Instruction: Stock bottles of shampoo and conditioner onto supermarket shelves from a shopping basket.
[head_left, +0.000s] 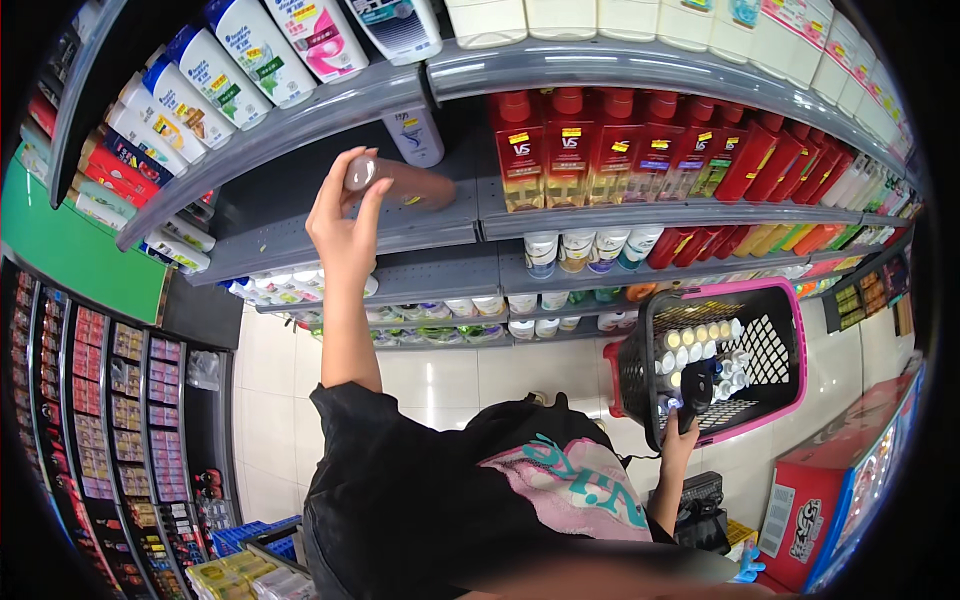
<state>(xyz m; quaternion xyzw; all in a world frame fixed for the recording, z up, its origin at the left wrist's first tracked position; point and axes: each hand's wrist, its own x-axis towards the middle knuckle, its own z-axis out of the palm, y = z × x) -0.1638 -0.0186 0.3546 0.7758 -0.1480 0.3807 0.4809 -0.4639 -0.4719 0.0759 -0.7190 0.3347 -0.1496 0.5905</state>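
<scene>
On the grey shelf (330, 225) to the left, my left hand (345, 215) is closed around one end of a brownish-pink bottle (405, 186), which points to the right. A white-and-lavender bottle (414, 137) stands just behind it. My right hand (680, 440) is at the near side of a black basket with a pink rim (801, 340). Its fingers close on a black rounded thing (697, 385); whether this is a bottle or a handle I cannot tell. Several bottles with white and cream caps (700, 338) sit inside the basket.
Red pump bottles (568, 150) line the shelf to the right. White shampoo bottles (235, 50) fill the upper shelf, and more bottles (580, 252) stand lower. A red display box (800, 520) is at the lower right. Racks of small packages (90, 400) stand at left.
</scene>
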